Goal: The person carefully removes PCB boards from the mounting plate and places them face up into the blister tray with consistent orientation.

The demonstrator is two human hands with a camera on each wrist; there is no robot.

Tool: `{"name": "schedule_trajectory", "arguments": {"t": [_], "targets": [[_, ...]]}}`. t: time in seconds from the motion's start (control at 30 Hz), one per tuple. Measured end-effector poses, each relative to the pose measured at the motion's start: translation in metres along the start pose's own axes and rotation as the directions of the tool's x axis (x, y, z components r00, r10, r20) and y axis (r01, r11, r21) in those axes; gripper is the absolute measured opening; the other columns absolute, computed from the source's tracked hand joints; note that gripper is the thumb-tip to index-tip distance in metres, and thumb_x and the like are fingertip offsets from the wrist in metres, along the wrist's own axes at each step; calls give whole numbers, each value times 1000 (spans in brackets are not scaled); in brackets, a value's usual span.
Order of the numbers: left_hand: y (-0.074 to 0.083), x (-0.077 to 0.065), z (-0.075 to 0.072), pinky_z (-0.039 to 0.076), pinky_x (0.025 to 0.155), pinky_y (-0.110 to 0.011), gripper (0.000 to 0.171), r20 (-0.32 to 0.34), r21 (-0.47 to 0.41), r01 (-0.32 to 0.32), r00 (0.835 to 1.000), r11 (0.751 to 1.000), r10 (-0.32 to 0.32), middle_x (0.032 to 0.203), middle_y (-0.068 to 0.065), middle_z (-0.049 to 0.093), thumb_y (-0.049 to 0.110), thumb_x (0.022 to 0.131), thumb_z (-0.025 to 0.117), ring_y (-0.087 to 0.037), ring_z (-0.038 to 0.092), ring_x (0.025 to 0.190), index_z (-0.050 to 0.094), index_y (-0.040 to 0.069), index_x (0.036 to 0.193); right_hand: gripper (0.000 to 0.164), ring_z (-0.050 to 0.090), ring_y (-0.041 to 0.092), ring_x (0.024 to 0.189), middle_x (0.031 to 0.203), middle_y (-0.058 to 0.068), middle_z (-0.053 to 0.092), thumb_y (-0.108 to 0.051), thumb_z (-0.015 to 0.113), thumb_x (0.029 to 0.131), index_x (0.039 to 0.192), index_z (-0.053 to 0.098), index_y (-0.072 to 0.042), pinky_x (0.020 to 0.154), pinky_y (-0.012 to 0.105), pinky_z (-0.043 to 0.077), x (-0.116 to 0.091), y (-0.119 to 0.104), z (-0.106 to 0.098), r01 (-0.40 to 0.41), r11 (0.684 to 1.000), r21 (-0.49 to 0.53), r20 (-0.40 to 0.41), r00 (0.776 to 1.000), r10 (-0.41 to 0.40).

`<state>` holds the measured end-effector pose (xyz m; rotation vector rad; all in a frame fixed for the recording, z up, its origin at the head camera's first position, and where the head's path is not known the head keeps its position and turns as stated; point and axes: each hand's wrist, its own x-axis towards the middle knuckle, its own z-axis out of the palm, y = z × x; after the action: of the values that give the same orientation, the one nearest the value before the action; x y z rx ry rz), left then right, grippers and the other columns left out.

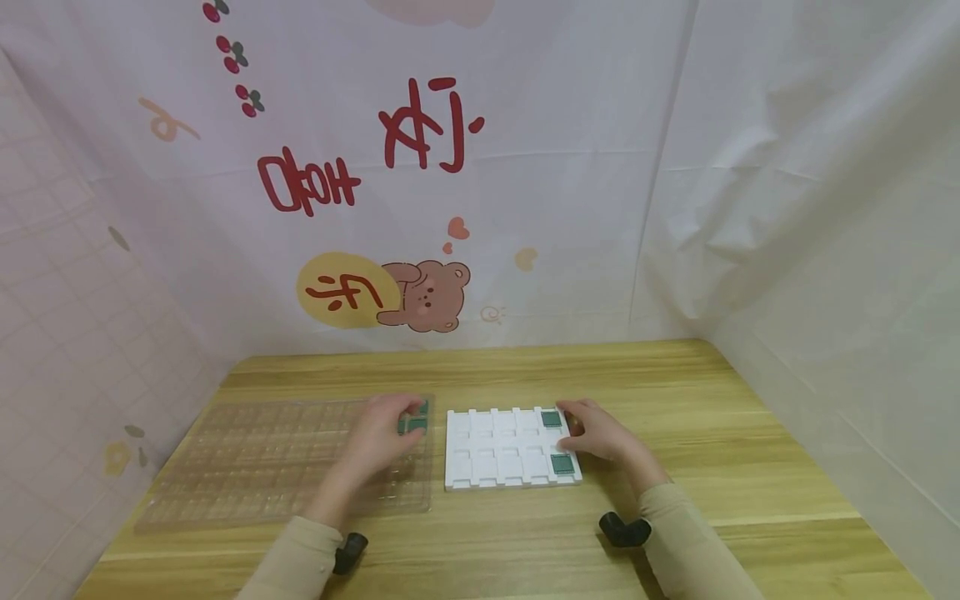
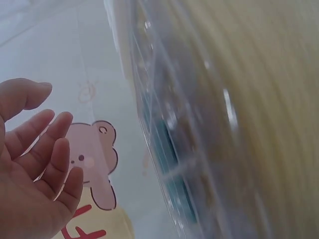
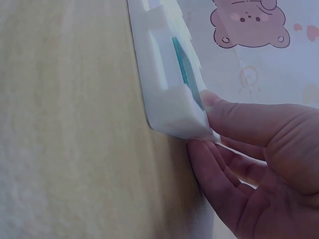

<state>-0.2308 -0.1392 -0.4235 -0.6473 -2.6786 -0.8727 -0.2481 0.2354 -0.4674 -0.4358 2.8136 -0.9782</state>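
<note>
My left hand [image 1: 381, 433] hovers over the right end of a clear plastic tray [image 1: 262, 450] with many small pockets. Its fingers are loosely bent with nothing between them, as the left wrist view shows too. Green square chips [image 1: 417, 425] sit in that tray beside the fingertips. To the right lies a white tray [image 1: 495, 450] with two rows of recesses. One green chip [image 1: 551, 419] occupies its far right recess, another [image 1: 562, 464] its near right one. My right hand [image 1: 600, 432] grips the white tray's right edge, thumb on top and fingers against the side [image 3: 229, 174].
Both trays lie side by side on a wood-grain table [image 1: 510, 550], a narrow gap between them. A white curtain [image 1: 570, 167] with a printed bear hangs behind. A black curved piece [image 1: 625, 530] is at the right wrist, a similar one [image 1: 350, 552] at the left.
</note>
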Motion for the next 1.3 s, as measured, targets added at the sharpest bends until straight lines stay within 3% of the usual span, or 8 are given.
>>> {"name": "schedule_trajectory", "arguments": {"t": [0.17,0.27,0.53,0.9,1.3], "targets": [[9,0,6,46,86,-46,30,-55,-10,-40,998,999,39,96,-8,70,4,76,77,-27,62,90,70,6,105,69,54,23,93,129,23,50,-12,78,84,142,47,5,87,42,47,0,0,0,3,1000,-5,1,1000,-3],[15,0,9,48,86,-45,31,-68,-35,-23,997,999,21,99,-7,70,4,76,77,-27,62,95,70,6,106,68,54,23,94,130,24,50,-12,78,84,142,46,5,88,43,46,0,0,-1,9,1000,-9,0,1000,-9],[34,4,20,49,83,-44,35,-23,-124,43,999,991,-47,106,-5,69,12,80,80,-29,62,95,70,6,113,68,55,23,92,130,24,49,-10,78,84,142,46,6,86,41,47,0,-1,-1,12,1000,-4,1,1000,-12],[50,11,37,49,73,-37,34,-27,-142,-60,998,988,56,103,-3,69,10,80,79,-23,62,88,69,7,112,68,56,23,92,130,25,49,-12,78,84,141,46,7,85,41,48,-1,-2,-1,25,1000,1,5,1000,-25],[67,24,54,51,75,-33,36,-3,-231,-73,997,970,74,107,-7,69,11,82,78,-24,63,89,67,7,116,70,56,23,93,131,26,48,-13,79,83,142,46,7,87,43,47,-2,-2,-1,18,1000,2,5,1000,-18]]}}
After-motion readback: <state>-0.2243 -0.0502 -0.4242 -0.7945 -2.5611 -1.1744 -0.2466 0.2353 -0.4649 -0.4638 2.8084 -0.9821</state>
